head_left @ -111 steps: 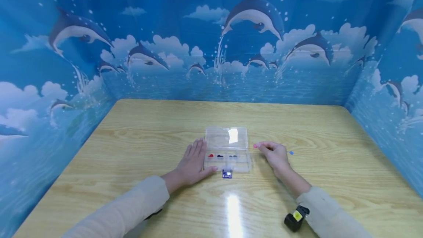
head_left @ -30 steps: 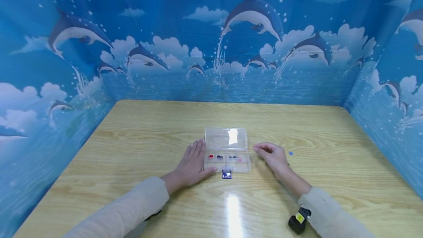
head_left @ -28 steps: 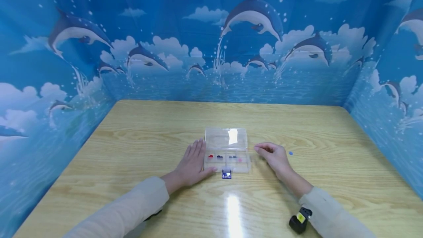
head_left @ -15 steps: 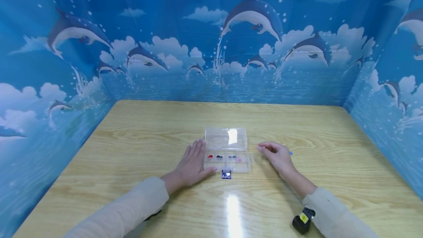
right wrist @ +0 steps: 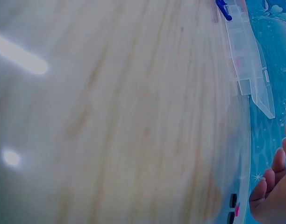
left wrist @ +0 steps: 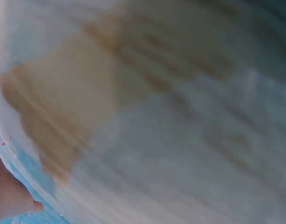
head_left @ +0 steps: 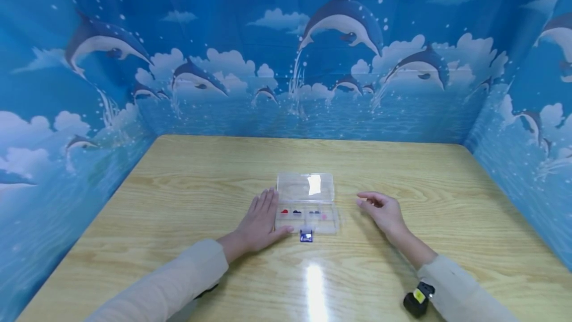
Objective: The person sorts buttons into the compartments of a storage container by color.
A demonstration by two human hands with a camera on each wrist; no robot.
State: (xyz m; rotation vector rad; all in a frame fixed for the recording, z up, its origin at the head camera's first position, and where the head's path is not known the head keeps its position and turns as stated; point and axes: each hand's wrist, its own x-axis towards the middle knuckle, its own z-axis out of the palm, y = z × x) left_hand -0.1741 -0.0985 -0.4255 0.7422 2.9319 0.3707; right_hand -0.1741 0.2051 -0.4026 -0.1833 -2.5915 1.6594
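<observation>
My left hand [head_left: 260, 222] [left wrist: 12, 198] lies flat against the left side of a clear compartment box [head_left: 330, 226] [right wrist: 248, 58], its thumb at the front edge. The lid [head_left: 292, 188] is folded back. Inside sit a red piece [head_left: 284, 211], dark pieces [head_left: 297, 212] beside it, grey-blue ones [head_left: 315, 212] and a pink one [head_left: 323, 217]. A blue clasp [head_left: 306, 236] hangs at the front. Right of the box hovers my right hand [head_left: 386, 212] [right wrist: 276, 186], fingers loosely bent, index and thumb tips apart, no object visible between them.
Two small black pieces [right wrist: 232, 200] with a pink bit [right wrist: 237, 211] between them show low in the right wrist view. A wooden table [head_left: 214, 163] carries everything. A blue dolphin-print curtain [head_left: 286, 103] stands behind and at both sides.
A pink piece once pinched by my right hand is in the box. That hand has since moved right, its fingertips have parted, and the small blue piece beside it is out of sight.
</observation>
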